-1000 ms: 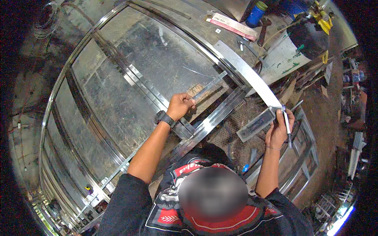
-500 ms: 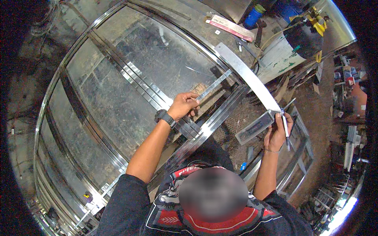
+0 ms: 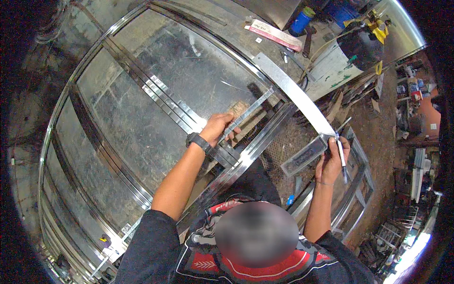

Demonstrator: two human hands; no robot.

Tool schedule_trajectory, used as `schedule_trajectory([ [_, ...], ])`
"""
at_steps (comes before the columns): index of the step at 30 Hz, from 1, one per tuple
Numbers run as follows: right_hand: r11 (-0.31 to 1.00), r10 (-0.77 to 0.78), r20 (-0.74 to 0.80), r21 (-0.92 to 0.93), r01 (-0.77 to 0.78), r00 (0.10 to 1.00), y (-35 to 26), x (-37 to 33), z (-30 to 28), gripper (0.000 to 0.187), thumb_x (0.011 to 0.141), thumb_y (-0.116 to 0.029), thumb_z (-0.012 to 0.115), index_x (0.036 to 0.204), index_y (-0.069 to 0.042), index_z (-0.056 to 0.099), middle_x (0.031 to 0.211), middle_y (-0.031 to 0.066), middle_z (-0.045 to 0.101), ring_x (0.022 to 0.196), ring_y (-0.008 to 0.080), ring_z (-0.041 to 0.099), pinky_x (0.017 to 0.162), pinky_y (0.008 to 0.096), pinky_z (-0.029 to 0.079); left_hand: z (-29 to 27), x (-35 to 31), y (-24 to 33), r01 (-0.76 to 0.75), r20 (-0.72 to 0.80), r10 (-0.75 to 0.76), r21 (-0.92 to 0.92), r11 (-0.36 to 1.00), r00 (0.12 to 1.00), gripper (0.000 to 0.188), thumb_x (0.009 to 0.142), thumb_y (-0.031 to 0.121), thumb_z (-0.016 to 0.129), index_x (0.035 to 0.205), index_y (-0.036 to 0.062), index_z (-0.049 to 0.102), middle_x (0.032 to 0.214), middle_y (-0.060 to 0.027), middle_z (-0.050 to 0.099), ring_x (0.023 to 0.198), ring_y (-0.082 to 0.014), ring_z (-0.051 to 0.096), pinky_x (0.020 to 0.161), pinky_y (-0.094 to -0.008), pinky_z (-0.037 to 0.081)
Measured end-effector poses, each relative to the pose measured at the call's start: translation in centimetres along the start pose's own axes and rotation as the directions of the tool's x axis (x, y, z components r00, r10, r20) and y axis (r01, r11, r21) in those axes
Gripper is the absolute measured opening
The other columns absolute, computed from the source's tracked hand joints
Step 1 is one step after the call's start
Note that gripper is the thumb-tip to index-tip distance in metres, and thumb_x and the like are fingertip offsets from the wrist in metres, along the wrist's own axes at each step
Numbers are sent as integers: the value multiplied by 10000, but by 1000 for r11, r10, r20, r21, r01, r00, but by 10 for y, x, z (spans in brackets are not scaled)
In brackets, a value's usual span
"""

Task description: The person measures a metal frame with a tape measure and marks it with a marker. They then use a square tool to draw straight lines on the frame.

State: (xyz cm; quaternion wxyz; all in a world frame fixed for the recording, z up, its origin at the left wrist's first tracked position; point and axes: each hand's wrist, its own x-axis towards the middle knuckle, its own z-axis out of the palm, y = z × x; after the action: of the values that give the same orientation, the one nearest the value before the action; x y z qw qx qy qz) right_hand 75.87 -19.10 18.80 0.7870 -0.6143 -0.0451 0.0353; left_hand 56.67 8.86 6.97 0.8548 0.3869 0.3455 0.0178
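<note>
In my left hand (image 3: 221,128), which has a black watch at the wrist, is a narrow metal strip (image 3: 250,110). The strip slants up and right across the corner of a shiny metal frame (image 3: 257,142); my fingers curl beneath its near end. My right hand (image 3: 334,158) is closed at the corner of a try square, whose broad bright blade (image 3: 298,94) runs up and left past the frame's corner. The square's grey stock (image 3: 305,156) points left from the hand. A slim pen-like tool (image 3: 343,163) is also held between my right fingers.
Dark sheet and metal bars (image 3: 163,99) fill the frame to the left. Beyond lie a red-and-white long box (image 3: 274,34), a blue bottle (image 3: 301,22) and a gas cylinder (image 3: 359,47). Another metal frame (image 3: 354,194) is at right, low down. Mesh (image 3: 279,151) shows below the corner.
The strip has shifted toward me within my left hand, and more of it now shows over the fingers. My right hand keeps its hold; the whole view has shifted slightly.
</note>
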Motion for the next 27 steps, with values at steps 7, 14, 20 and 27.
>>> schedule_trajectory([
  [7,999,53,14,-1,-53,999,-1,1,5,333,869,-75,777,1114,-126,557,957,3,657,763,73,616,512,192,437,-3,12,7,147,51,-148,25,989,988,246,1040,211,557,1116,5,668,829,-121,715,568,-144,602,451,-269,462],
  [14,994,85,-1,68,-85,996,-4,11,0,330,871,-47,762,1122,-111,558,995,34,655,867,129,650,658,268,540,-3,7,14,199,56,-198,-17,980,979,263,998,255,628,1095,15,678,860,-91,712,622,-139,621,450,-273,462],
  [20,996,18,-9,86,-17,1000,-3,31,-27,308,887,-38,742,1120,-111,554,1021,53,650,891,153,649,683,304,552,3,-1,21,198,20,-199,9,980,980,250,989,280,640,1050,44,693,813,-50,697,590,-137,609,439,-273,453],
  [27,998,-13,28,69,11,1000,-11,39,-34,312,889,-43,742,1133,-95,555,1012,59,641,872,164,641,723,303,565,0,7,13,187,40,-186,-21,982,982,252,978,293,652,1027,49,691,788,-44,674,536,-131,569,406,-278,412],
])
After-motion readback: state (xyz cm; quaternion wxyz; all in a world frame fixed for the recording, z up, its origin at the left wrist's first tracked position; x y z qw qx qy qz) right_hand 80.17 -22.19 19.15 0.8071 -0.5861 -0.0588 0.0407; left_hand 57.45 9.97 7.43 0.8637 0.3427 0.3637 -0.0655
